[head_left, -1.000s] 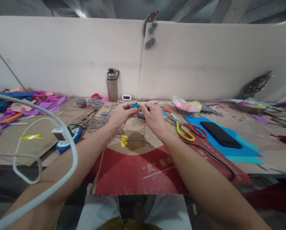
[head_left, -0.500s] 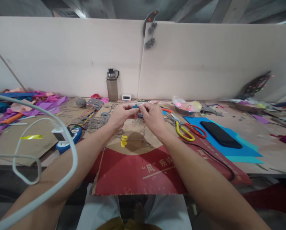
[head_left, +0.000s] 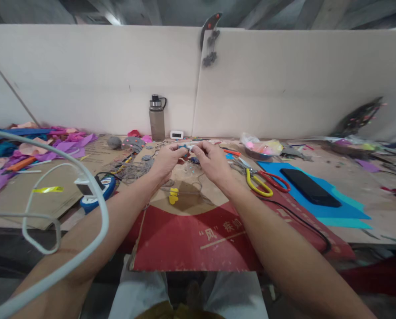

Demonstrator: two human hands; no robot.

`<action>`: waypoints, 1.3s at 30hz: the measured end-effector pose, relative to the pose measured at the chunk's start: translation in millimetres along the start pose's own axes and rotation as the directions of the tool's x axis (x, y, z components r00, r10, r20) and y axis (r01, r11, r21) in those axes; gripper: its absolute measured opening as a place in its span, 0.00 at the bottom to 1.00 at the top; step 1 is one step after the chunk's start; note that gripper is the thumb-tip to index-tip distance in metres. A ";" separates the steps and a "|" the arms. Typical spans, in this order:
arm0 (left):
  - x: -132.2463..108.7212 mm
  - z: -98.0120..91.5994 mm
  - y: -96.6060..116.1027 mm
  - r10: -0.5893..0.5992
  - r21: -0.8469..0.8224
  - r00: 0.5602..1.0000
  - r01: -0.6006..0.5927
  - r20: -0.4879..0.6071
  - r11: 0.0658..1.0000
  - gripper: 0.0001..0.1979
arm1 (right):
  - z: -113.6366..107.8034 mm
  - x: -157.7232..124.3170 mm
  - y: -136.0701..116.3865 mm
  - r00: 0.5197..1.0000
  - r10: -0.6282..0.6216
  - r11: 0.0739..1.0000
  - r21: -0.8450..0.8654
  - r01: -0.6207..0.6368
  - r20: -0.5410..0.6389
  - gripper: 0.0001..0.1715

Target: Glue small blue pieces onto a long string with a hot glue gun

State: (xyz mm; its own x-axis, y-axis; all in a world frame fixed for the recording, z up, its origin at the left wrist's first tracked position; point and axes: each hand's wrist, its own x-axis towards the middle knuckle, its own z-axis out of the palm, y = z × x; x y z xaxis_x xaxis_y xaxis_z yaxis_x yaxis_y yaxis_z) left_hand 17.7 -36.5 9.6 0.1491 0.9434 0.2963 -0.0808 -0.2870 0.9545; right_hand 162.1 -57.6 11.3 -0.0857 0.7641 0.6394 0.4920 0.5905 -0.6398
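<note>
My left hand (head_left: 167, 163) is closed in a pinch on a small blue piece (head_left: 184, 147), mostly covered by the fingertips. A thin whitish object (head_left: 191, 146) spans the gap between the two hands, too small to name. My right hand (head_left: 213, 163) is closed at the far end of it, thumb against fingers; what exactly it grips is hidden. Both hands are raised over the red and tan cardboard (head_left: 184, 243). Below them lie yellow paper cutouts (head_left: 173, 196) and a strand of grey yarn. Small dark bits show just under the fingertips.
Scissors with yellow and red handles (head_left: 266, 182) and a black phone (head_left: 309, 187) on blue sheets (head_left: 346, 212) lie to the right. Tangled grey yarn (head_left: 131, 170) and a white charger (head_left: 85, 186) sit left. A water bottle (head_left: 157, 122) stands behind. A white cable (head_left: 101, 221) arcs over my left forearm.
More of the whitish object shows between my fingertips, and less of the blue piece. The whole view has shifted slightly; the hands stay close together.
</note>
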 end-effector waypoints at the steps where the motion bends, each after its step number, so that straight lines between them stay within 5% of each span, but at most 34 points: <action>1: 0.1 0.2 -0.1 0.007 -0.015 1.000 -0.007 -0.011 1.000 0.05 | 1.5 -0.1 1.1 1.000 0.014 0.999 0.049 -0.014 -0.003 0.09; 13: -3.0 5.9 -1.9 0.025 -0.044 0.997 -0.028 -0.072 0.999 0.04 | 10.2 -0.3 2.2 0.994 0.106 0.972 0.213 -0.096 -0.037 0.05; 21: 3.8 -2.5 -5.6 -0.021 -0.069 0.985 0.033 0.169 0.997 0.12 | -1.4 5.8 10.4 0.962 0.271 0.912 0.310 -0.271 0.041 0.09; 25: 4.7 -5.9 -2.7 -0.070 -0.099 0.980 0.090 0.188 0.991 0.14 | -4.0 6.0 10.3 0.948 0.300 0.893 0.319 -0.317 0.104 0.09; 34: 1.9 -11.2 4.2 0.132 0.377 0.977 -0.186 0.165 0.907 0.07 | -5.6 3.9 3.2 0.964 0.243 0.958 0.131 -0.256 0.108 0.07; 39: 0.2 -8.2 3.2 0.038 0.285 0.993 -0.069 0.112 0.956 0.05 | -3.1 5.0 6.8 0.985 0.151 0.981 0.112 -0.160 0.082 0.04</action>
State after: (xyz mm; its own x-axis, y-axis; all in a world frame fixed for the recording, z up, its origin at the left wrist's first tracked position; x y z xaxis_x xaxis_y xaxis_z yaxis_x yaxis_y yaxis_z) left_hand 9.4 -35.8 12.5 0.2554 0.9072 0.3344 0.1932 -0.3868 0.9017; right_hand 167.7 -50.6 11.5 -0.0808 0.8631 0.4986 0.3989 0.4864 -0.7773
